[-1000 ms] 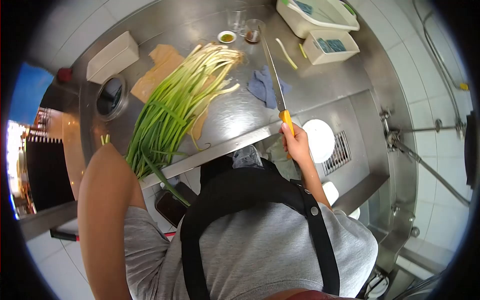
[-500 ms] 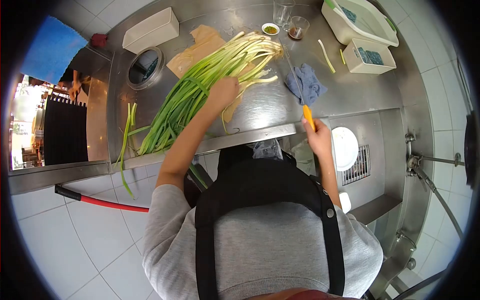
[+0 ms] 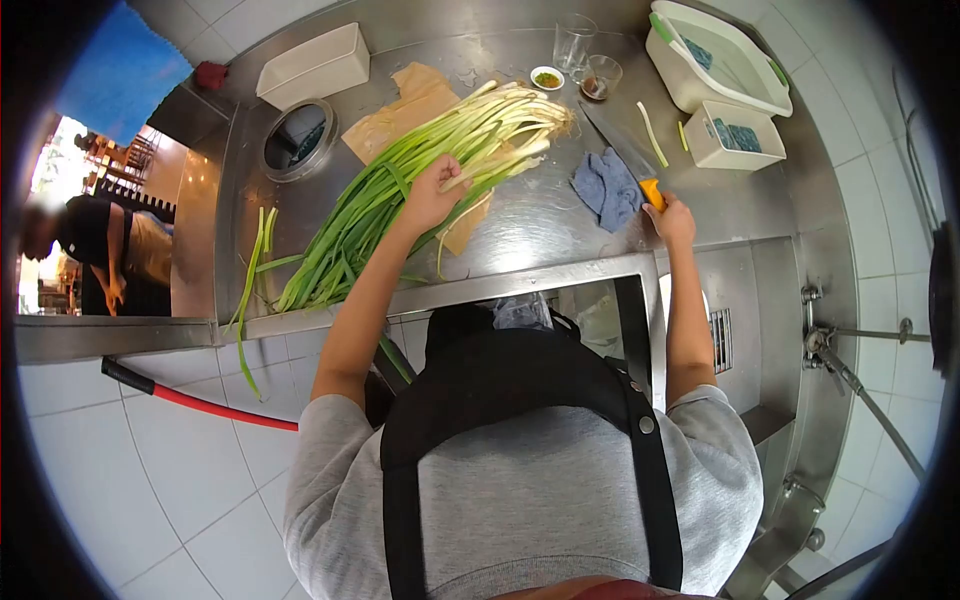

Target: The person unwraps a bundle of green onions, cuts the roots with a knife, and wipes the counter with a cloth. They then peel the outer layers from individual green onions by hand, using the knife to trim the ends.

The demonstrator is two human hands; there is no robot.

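A large bunch of green onions [image 3: 370, 215] lies slantwise over the steel counter, white root ends toward the back. My left hand [image 3: 432, 192] is closed on stalks at the near side of the bunch. My right hand [image 3: 676, 219] grips the yellow handle of a knife [image 3: 652, 194] by the counter's front edge. Its long blade points away and to the left, passing beside a crumpled blue cloth [image 3: 606, 190]. Under the bunch lies brown paper [image 3: 408, 105]. A few loose green stalks [image 3: 250, 275] hang over the front edge at left.
Behind are a small sauce bowl [image 3: 546, 79] and two glasses [image 3: 574, 45]. White tubs [image 3: 738, 140] stand at back right, a cream bin [image 3: 315, 68] at back left. A round opening [image 3: 298, 140] is in the counter. A sink [image 3: 745, 300] is at right; another person [image 3: 110, 245] bends at far left.
My right hand has moved right and away with the knife, whose blade has swung to the cloth's right side. My left hand has shifted slightly left. Another person has come into view at far left.
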